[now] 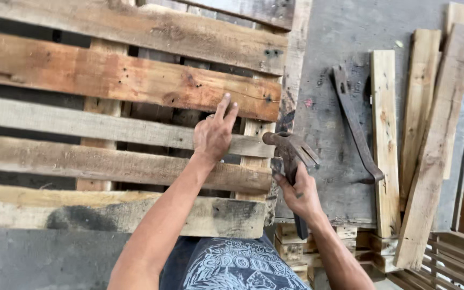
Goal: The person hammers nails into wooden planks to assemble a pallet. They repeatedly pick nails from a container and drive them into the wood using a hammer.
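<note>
1. Claw hammer [291,150] gripped just right of the wooden pallet [119,107], rusty head level with the pallet's right edge, claw pointing right, dark handle running down through the fist.
2. Right hand [299,196] wrapped around the hammer's handle, fingers clamped shut on it, thumb along the left side.
3. Left hand [214,134] laid flat on the pallet, palm down on a grey slat [81,124], fingers nearly together and stretched up to touch the reddish slat [108,78] above.
4. Pallet made of weathered slats, grey, brown and reddish, with dark gaps between them.
5. Grey board surface [339,64] to the right, bearing a rusty pry bar [356,126] lying on a slant.
6. Loose planks [385,134] lined up just beside the pry bar, further right, overlapping one another.
7. Stacked wood blocks [291,249] below the board's near edge.
</note>
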